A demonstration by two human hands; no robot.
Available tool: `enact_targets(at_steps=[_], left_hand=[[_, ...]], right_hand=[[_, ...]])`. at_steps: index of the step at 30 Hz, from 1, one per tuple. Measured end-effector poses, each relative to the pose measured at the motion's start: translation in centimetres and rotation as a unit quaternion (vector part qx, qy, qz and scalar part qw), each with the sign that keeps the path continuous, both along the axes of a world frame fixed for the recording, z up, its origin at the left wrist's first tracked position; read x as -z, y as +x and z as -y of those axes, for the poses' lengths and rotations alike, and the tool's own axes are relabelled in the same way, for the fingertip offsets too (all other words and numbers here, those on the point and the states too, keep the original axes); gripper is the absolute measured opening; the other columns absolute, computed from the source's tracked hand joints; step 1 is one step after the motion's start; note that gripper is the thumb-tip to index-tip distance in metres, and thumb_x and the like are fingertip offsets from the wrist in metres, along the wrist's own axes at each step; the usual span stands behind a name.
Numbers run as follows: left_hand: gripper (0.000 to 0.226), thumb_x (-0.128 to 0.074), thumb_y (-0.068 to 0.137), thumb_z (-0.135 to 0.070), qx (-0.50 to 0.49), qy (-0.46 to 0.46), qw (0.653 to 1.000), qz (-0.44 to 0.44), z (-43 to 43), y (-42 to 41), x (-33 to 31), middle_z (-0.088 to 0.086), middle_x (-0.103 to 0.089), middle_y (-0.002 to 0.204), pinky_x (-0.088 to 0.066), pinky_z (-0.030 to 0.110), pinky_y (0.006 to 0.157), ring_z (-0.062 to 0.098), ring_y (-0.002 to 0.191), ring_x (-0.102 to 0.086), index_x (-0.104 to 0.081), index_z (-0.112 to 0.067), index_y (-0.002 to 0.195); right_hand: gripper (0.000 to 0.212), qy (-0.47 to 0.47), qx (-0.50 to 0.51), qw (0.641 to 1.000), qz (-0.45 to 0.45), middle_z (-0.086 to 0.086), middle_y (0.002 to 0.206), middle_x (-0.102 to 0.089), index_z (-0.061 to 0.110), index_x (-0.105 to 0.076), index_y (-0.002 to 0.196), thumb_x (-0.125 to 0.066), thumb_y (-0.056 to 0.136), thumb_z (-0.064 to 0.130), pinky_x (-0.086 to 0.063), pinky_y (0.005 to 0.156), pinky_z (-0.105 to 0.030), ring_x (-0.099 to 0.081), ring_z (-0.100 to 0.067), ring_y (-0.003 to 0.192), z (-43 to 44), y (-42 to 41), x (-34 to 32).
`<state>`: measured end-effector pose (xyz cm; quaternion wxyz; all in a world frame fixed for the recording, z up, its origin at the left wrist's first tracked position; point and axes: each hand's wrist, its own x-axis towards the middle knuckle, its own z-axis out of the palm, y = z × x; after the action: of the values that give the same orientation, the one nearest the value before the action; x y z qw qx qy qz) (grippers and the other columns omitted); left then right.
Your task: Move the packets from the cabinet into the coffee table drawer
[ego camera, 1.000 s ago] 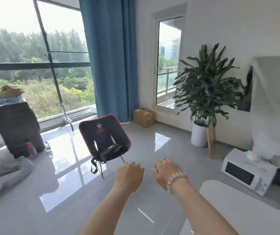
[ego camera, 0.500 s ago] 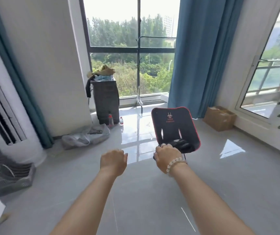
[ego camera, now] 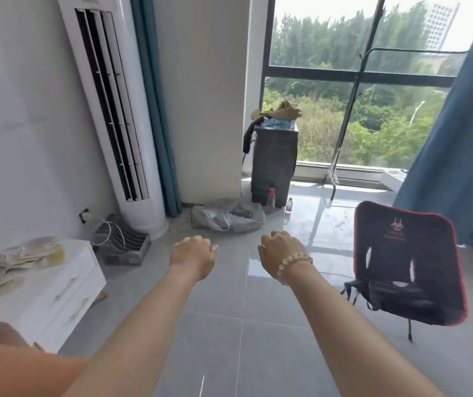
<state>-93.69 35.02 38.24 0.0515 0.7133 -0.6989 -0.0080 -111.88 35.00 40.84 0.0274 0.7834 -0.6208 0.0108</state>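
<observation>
Looking for the packets [ego camera: 14, 262]: where are they, and what are they like?

They lie in a loose heap on top of the white cabinet [ego camera: 57, 308], at the far left of the head view. They are flat, pale sachets, cream and yellow, and they overlap one another. The print on them is too blurred to read.

And the hands?

Both bare arms reach forward over the grey tiled floor [ego camera: 229, 339]. The left hand [ego camera: 193, 257] is curled into a fist with nothing in it. The right hand [ego camera: 279, 253], with a bead bracelet [ego camera: 292, 260] at the wrist and a ring [ego camera: 276, 232] on one finger, is curled the same way and also holds nothing. Neither hand touches the packets, and both are well apart from the cabinet.

What differs from half a second ago?

The view has swung to the left. The packets were out of sight then; now the whole heap shows. The black and red chair [ego camera: 401, 253], which stood just behind the right hand, now sits off to the right. The tall white air conditioner [ego camera: 120, 110] is in fuller view. Both fists are unchanged.
</observation>
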Motion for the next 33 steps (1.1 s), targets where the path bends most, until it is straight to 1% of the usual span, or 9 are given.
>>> enact_targets(at_steps=[3, 6, 10, 13, 16, 21, 24, 28, 33], left_hand=[[0.041, -0.031, 0.101, -0.037, -0.041, -0.018, 0.999, -0.002, 2.2, 1.8, -0.7, 0.009, -0.060, 0.121, -0.041, 0.035, 0.089, 0.029, 0.114, -0.053, -0.061, -0.011, 0.113], [0.041, -0.033, 0.100, -0.039, -0.091, -0.022, 0.996, 0.000, 3.7, 4.2, -0.4, 0.007, -0.061, 0.119, -0.042, 0.036, 0.090, 0.028, 0.113, -0.054, -0.062, -0.013, 0.112], [0.041, -0.034, 0.098, -0.041, -0.157, -0.010, 0.988, 0.004, 4.7, 8.1, -0.1, 0.005, -0.062, 0.116, -0.043, 0.035, 0.089, 0.026, 0.112, -0.055, -0.064, -0.014, 0.109], [0.041, -0.034, 0.098, -0.041, -0.198, -0.024, 0.980, 0.010, 5.5, 11.0, -0.3, 0.005, -0.064, 0.112, -0.044, 0.034, 0.086, 0.026, 0.109, -0.056, -0.065, -0.014, 0.103], [0.040, -0.034, 0.099, -0.040, -0.232, -0.031, 0.972, 0.013, 6.7, 14.0, -0.2, 0.006, -0.066, 0.109, -0.045, 0.032, 0.084, 0.026, 0.105, -0.058, -0.065, -0.014, 0.100], [0.042, -0.031, 0.099, -0.039, -0.264, -0.007, 0.964, 0.031, 9.5, 19.1, 0.7, 0.005, -0.067, 0.108, -0.043, 0.033, 0.086, 0.026, 0.102, -0.059, -0.066, -0.014, 0.101], [0.044, -0.030, 0.100, -0.038, -0.303, -0.011, 0.953, 0.027, 12.2, 23.5, 0.9, 0.006, -0.068, 0.105, -0.044, 0.032, 0.083, 0.027, 0.100, -0.061, -0.066, -0.012, 0.099], [0.042, -0.030, 0.100, -0.037, -0.329, 0.000, 0.944, 0.014, 16.1, 28.6, 1.6, 0.006, -0.068, 0.102, -0.044, 0.030, 0.078, 0.026, 0.096, -0.062, -0.065, -0.012, 0.095], [0.044, -0.029, 0.100, -0.035, -0.345, 0.004, 0.938, 0.013, 20.3, 34.8, 2.4, 0.006, -0.068, 0.100, -0.044, 0.032, 0.080, 0.026, 0.095, -0.062, -0.065, -0.011, 0.094]], right_hand=[[0.036, -0.007, -0.044, 0.999, 0.014, -0.009, 0.128, -0.053, 0.010, -0.052, 0.125, -0.030, 0.100, 0.023, -0.042, 0.095, -0.034, -0.047, -0.025, 0.121, 4.4, 2.3, -0.2], [0.035, 0.000, -0.099, 0.995, 0.004, -0.010, 0.125, -0.053, 0.010, -0.052, 0.124, -0.030, 0.099, 0.019, -0.043, 0.093, -0.034, -0.049, -0.025, 0.118, 7.6, 5.6, 0.1], [0.036, -0.001, -0.166, 0.986, 0.025, -0.010, 0.124, -0.054, 0.009, -0.054, 0.123, -0.028, 0.100, 0.021, -0.042, 0.089, -0.033, -0.049, -0.026, 0.117, 10.6, 10.1, -0.6], [0.037, 0.003, -0.206, 0.978, 0.023, -0.010, 0.126, -0.053, 0.009, -0.053, 0.124, -0.028, 0.101, 0.024, -0.041, 0.091, -0.035, -0.048, -0.027, 0.119, 12.4, 12.8, -0.8], [0.037, 0.009, -0.232, 0.972, 0.019, -0.010, 0.126, -0.053, 0.008, -0.053, 0.124, -0.028, 0.101, 0.024, -0.040, 0.093, -0.035, -0.048, -0.026, 0.119, 14.7, 15.5, -0.2], [0.038, 0.028, -0.265, 0.963, 0.024, -0.010, 0.129, -0.052, 0.008, -0.051, 0.126, -0.026, 0.102, 0.025, -0.040, 0.095, -0.036, -0.047, -0.026, 0.121, 18.8, 21.3, 0.7], [0.038, 0.043, -0.298, 0.953, 0.020, -0.010, 0.127, -0.052, 0.009, -0.051, 0.125, -0.026, 0.102, 0.026, -0.039, 0.095, -0.035, -0.048, -0.026, 0.119, 21.8, 25.9, 1.3], [0.039, 0.062, -0.328, 0.943, 0.000, -0.009, 0.130, -0.050, 0.009, -0.051, 0.126, -0.025, 0.102, 0.026, -0.038, 0.097, -0.035, -0.045, -0.024, 0.122, 26.5, 31.8, 2.0], [0.038, 0.078, -0.335, 0.939, 0.020, -0.010, 0.128, -0.051, 0.009, -0.050, 0.126, -0.026, 0.103, 0.026, -0.041, 0.091, -0.034, -0.048, -0.025, 0.119, 31.2, 38.1, 2.2]])
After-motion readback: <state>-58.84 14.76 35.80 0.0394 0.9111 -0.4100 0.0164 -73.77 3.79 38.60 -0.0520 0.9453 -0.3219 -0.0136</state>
